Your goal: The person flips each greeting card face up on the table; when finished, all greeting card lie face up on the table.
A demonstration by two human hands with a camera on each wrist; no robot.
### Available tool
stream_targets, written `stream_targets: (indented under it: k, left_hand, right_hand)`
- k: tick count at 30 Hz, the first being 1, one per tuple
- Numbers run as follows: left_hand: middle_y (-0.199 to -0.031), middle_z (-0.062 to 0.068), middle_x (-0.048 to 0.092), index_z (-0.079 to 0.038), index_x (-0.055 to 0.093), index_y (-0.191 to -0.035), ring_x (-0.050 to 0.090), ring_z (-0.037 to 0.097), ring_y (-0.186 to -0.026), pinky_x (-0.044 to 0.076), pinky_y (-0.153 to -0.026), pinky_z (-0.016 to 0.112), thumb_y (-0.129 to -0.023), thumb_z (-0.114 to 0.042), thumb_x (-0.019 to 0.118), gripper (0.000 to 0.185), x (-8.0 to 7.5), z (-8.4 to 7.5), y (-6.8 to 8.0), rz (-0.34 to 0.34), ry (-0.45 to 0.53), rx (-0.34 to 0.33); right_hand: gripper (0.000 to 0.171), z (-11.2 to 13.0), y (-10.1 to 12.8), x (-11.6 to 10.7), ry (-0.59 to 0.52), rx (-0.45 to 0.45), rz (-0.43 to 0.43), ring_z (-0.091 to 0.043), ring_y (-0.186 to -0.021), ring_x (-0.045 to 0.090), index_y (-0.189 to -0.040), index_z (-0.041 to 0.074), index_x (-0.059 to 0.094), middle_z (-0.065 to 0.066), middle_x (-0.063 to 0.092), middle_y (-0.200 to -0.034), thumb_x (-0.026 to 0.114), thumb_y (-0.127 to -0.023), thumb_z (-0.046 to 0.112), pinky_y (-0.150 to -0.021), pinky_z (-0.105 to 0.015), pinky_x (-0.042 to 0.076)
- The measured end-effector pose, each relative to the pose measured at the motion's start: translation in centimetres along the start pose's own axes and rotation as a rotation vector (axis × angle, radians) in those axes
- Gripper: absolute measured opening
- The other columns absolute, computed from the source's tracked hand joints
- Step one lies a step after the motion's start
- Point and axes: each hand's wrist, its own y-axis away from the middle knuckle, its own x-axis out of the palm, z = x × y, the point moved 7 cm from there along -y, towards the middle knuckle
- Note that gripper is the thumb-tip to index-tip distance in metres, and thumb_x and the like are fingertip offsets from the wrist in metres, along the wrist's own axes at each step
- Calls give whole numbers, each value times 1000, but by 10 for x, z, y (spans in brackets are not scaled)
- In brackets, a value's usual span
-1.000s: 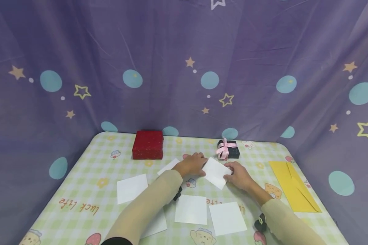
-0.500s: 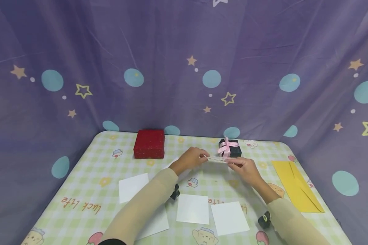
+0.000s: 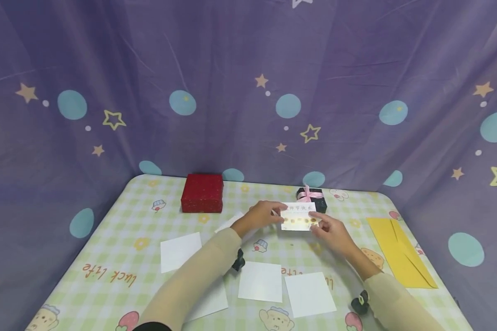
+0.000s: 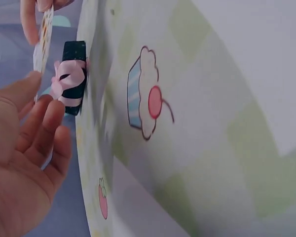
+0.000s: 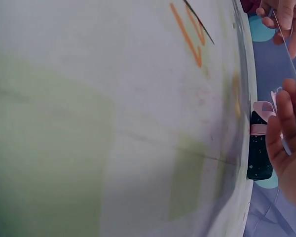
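A white greeting card with grey lettering and a row of golden-yellow spots is held upright above the table. My left hand pinches its left edge between thumb and fingers. At its right edge, my right hand pinches it the same way. The left wrist view shows the card nearly edge-on, with the left thumb and fingers at its near end. In the right wrist view it appears as a thin line beyond the right fingers. Right behind the card stands a small black gift box with a pink ribbon bow.
A red box stands at the back left. Several white cards lie flat, including one at the front middle and one beside it; another is partly under my left forearm. A yellow envelope lies at the right.
Both hands lifted the card from close over the table and turned it, through edge-on, so its printed face now shows. The head view shifted slightly.
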Motion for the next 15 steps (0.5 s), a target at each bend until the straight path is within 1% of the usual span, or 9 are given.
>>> stream_targets:
  k: [1, 2, 3, 4, 6, 9, 11, 13, 15]
  left_hand:
    - [-109, -11, 74, -28, 61, -142, 69, 7, -92, 45, -88, 36, -92, -31, 77, 53, 2, 0, 0, 0, -4, -14]
    - [-105, -13, 74, -29, 58, -145, 68, 4, -86, 41, -85, 36, -90, -31, 78, 58, 3, 0, 0, -2, -19, -24]
    - [-102, -13, 74, -27, 55, -148, 66, 3, -81, 38, -85, 35, -89, -30, 79, 63, 4, -1, -1, -4, -21, -27]
    - [-99, -12, 73, -24, 52, -150, 65, 3, -76, 39, -85, 34, -89, -28, 80, 68, 5, -3, -1, -2, -14, -17]
    - [-92, -9, 71, -16, 46, -154, 59, 1, -68, 42, -81, 28, -88, -24, 80, 75, 7, -6, -1, 10, 2, 11]
    - [-86, -7, 68, -8, 43, -155, 55, 1, -66, 45, -71, 20, -88, -22, 80, 78, 12, -12, -2, 27, -6, 37]
    - [-83, -6, 66, -5, 43, -154, 55, 2, -64, 46, -66, 20, -88, -21, 79, 77, 17, -14, -3, 43, -18, 44]
    - [-82, -6, 66, -6, 44, -153, 56, 3, -64, 46, -65, 19, -88, -22, 79, 76, 21, -15, -4, 56, -39, 41]
    - [-83, -5, 68, -9, 45, -154, 57, 3, -64, 46, -65, 19, -88, -23, 80, 76, 25, -16, -5, 68, -62, 42]
  right_hand:
    - [53, -1, 0, 1, 5, 14, 13, -4, -56, 50, -146, 9, 54, -6, 66, -73, 70, -96, 15, -56, -23, 45]
    - [60, -3, 1, 1, 10, 29, 25, -3, -55, 48, -151, 9, 48, -4, 65, -71, 71, -95, 16, -57, -24, 44]
    - [67, -4, 1, 1, 18, 43, 34, -3, -54, 46, -154, 9, 42, -3, 63, -68, 71, -95, 17, -58, -24, 43]
    - [72, -6, 2, 1, 32, 54, 42, -3, -54, 47, -157, 8, 37, -1, 63, -68, 71, -95, 18, -59, -24, 43]
    - [77, -9, 3, 0, 69, 71, 51, -4, -55, 47, -158, 4, 32, 2, 62, -68, 72, -94, 18, -60, -24, 43]
    - [76, -12, 5, -1, 111, 95, 60, -4, -57, 48, -155, -3, 34, 3, 61, -70, 73, -92, 17, -62, -24, 43]
    - [73, -13, 6, -3, 143, 101, 60, -4, -58, 48, -152, -5, 39, 3, 61, -72, 73, -92, 17, -61, -24, 43]
    - [71, -15, 8, -5, 169, 111, 57, -4, -59, 48, -151, -4, 41, 2, 60, -75, 74, -92, 16, -62, -23, 43]
    - [74, -16, 9, -6, 199, 114, 62, -4, -60, 47, -153, -2, 40, 2, 60, -75, 75, -91, 17, -62, -23, 42]
